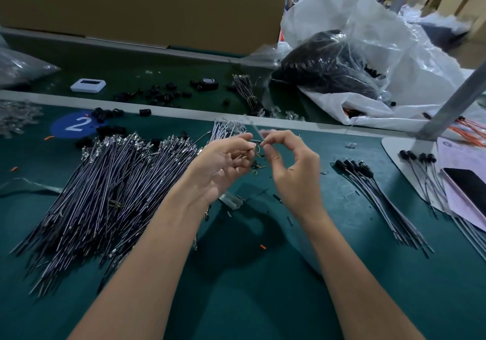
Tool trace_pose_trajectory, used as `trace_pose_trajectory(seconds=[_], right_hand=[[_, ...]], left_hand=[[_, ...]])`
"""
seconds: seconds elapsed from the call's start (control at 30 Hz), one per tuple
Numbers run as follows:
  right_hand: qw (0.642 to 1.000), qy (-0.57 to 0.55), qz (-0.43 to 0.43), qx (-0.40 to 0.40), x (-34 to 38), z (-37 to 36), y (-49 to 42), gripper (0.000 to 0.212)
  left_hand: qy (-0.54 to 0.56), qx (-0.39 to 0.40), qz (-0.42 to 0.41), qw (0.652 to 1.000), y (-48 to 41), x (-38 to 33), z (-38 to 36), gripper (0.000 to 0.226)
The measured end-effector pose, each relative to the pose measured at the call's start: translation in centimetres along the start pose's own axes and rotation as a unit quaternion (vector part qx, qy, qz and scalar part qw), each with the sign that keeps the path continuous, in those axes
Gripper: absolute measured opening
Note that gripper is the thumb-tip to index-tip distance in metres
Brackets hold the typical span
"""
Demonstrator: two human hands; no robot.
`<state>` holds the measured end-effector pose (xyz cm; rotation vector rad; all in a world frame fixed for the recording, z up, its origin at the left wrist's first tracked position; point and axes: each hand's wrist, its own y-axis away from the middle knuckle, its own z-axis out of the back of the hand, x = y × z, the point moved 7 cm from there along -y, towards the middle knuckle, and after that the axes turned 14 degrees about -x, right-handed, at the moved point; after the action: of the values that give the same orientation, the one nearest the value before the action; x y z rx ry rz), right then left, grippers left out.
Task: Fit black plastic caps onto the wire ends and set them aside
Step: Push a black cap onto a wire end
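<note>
1. The black cap [255, 142] is held above the mat, between the fingertips of both hands. It is small and blurred, so I cannot tell how far it is seated.
2. The wire [256, 130] meets it there as a thin, smeared streak. Line its end up squarely with the cap's mouth before pushing, since a skewed entry would probably bend the tip.
3. The left hand [223, 163] pinches the cap with thumb and forefinger, its other fingers loosely curled. It is best kept steady as the anvil.
4. The right hand [294, 171] pinches the wire close to the joint, with its remaining fingers arched clear. A grip that near the end should stop buckling.
5. Push straight until it feels firm.
6. The piece then belongs with the capped wires [368, 182] on the right, well apart from the bare wire pile [113, 182] on the left of the green mat [263, 300].
</note>
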<state>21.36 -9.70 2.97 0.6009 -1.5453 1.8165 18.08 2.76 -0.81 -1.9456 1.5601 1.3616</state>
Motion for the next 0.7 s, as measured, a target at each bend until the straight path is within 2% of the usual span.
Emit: trace_pose_trajectory(seconds=[0.1,0.17,0.27,0.37,0.5,0.7], right_hand=[[0.999,-0.002,0.018,0.036,0.4,-0.7,0.4,0.011],[1.000,-0.013,0.013,0.021,0.2,-0.6,0.4,0.011],[1.000,-0.001,0.005,-0.008,0.0,-0.1,0.2,0.009],[1.000,0.023,-0.010,-0.006,-0.5,-0.1,0.1,0.009],[0.999,0.027,-0.038,0.006,-0.9,-0.3,0.2,0.008],[0.996,0.018,-0.085,-0.010,-1.4,0.0,0.1,0.006]], left_hand=[[0.062,0.047,0.027,0.997,0.2,0.1,-0.4,0.020],[0.065,0.036,0.005,0.997,0.0,-0.1,-0.3,0.015],[-0.007,0.012,-0.079,0.997,-0.3,-0.7,-0.1,0.024],[-0.076,-0.035,-0.157,0.984,-0.3,-1.1,0.5,0.015],[-0.080,-0.098,-0.172,0.977,-0.4,-0.8,1.1,0.007],[-0.102,-0.085,-0.188,0.973,0.0,-0.5,0.3,0.007]])
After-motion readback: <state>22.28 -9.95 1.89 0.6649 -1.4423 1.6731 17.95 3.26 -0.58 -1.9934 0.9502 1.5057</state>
